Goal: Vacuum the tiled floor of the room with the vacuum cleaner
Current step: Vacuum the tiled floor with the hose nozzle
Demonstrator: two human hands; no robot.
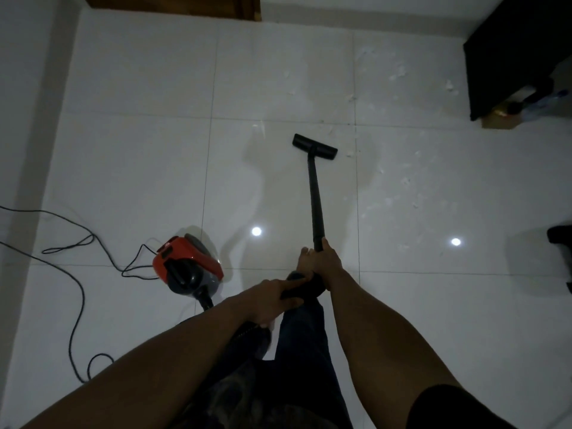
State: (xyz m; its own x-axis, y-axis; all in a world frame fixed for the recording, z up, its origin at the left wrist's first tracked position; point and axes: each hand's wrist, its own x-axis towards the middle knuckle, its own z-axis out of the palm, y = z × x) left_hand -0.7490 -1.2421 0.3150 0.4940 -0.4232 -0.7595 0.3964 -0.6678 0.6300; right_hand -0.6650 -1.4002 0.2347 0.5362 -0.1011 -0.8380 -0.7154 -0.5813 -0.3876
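Observation:
A red and grey vacuum cleaner body [187,264] stands on the white tiled floor [130,168] at my lower left. Its black wand [315,196] runs forward to the flat black floor head [314,147], which lies on the tiles just left of a tile joint. My right hand [328,261] grips the lower end of the wand. My left hand [272,300] grips the black handle behind it, where the hose begins. White scraps of debris [399,181] are scattered on the tiles to the right of the head and further ahead at the right.
A black power cord [74,274] loops over the floor at the left. A dark cabinet [513,54] with a cardboard box [500,120] under it stands at the far right. A wooden door edge [173,7] is at the top. Another dark object [560,239] sits at the right edge.

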